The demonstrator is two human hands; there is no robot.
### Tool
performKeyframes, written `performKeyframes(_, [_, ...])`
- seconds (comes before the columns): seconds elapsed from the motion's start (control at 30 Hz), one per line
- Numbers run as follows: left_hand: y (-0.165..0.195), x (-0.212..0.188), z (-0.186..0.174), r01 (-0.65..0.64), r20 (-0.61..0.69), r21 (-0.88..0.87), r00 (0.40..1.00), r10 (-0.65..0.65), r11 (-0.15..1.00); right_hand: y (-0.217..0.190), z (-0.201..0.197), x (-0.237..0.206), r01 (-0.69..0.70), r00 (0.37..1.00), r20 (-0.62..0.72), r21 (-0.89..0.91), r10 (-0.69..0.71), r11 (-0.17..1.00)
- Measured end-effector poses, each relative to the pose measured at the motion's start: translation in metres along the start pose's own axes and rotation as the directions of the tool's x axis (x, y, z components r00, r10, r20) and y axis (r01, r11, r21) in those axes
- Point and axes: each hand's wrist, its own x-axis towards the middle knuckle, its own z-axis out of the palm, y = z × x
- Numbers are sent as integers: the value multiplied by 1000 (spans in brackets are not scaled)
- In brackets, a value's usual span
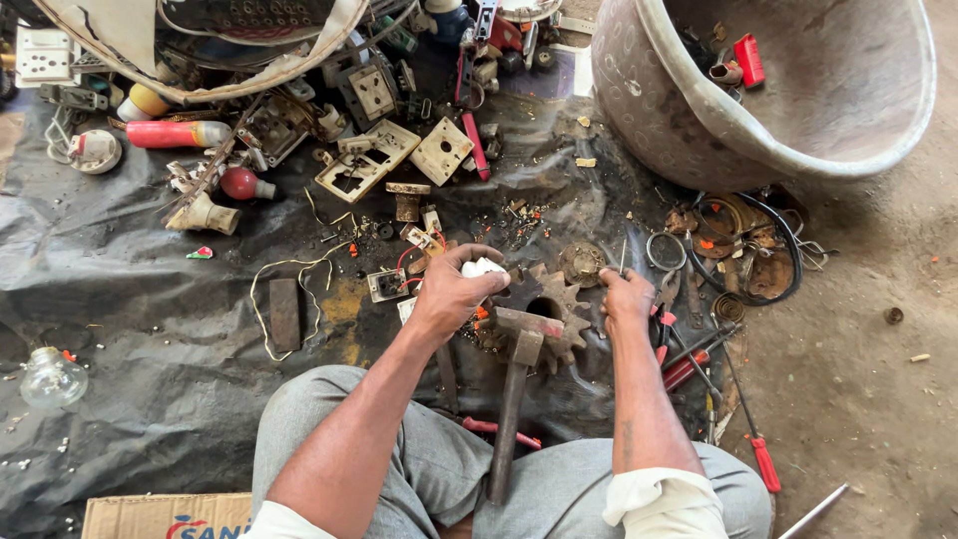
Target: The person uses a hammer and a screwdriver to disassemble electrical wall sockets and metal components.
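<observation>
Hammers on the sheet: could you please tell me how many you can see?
1. The hammer lies between the person's knees, head resting on the rusty gear, between the left hand and right hand. Others may be hidden in the scrap pile.

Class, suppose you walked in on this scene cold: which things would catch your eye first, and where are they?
First, the two hands at centre: the left hand grips a small white part, the right hand pinches a thin metal pin, both over a rusty toothed gear with a hammer lying across it. Next, the big dented metal basin at top right. Then the scatter of broken switch plates across the black sheet.
</observation>
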Motion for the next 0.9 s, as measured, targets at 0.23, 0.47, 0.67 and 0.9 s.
performKeyframes(0.23, [-2,7,-4,270,122,-544,962,-244,794,-24,-30,5,23,999,-51,96,-18,995])
performKeyframes(0.47, [-7,16,-3,275,195,-736,961,-195,619,-49,-65,-4,-95,972,-88,698,216,709])
performKeyframes(0.67, [-8,16,-5,281,233,-773,960,-157,568,-48,1,-100,108,925,322,287,-201,952])
performKeyframes(0.9, [-11,18,-7,213,166,-793,977,-134,570,-68,14,-200,574,727,612,-291,-312,766])
